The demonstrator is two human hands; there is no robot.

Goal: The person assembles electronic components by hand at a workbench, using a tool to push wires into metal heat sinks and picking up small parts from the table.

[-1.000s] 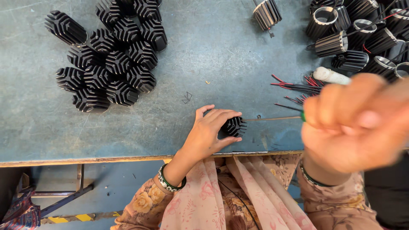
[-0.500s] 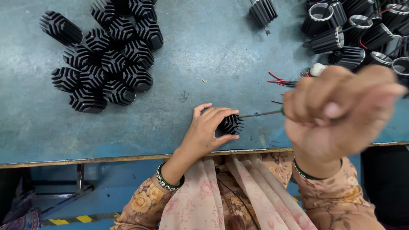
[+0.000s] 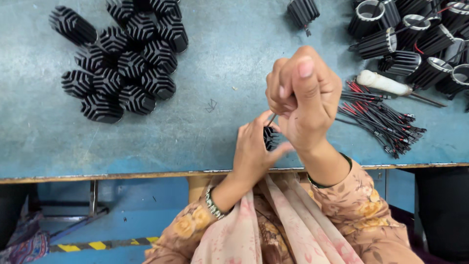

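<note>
My left hand point(image 3: 251, 151) clamped on a black heatsink point(image 3: 270, 138), right hand point(image 3: 304, 100) fisted just above it, pinching a thin wire point(image 3: 271, 119), I see wires point(image 3: 378, 115) at right.

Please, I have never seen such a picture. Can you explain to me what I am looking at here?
The camera sits on a person's head and looks down at their own two bare hands over a blue table. The left hand holds a small black finned part near the table's edge. The right hand, raised closer to the camera, pinches a thin tool or wire, too small to tell. On the table lie a pile of finned parts, more parts with metal rings, a wire bundle and a white handle.
</note>
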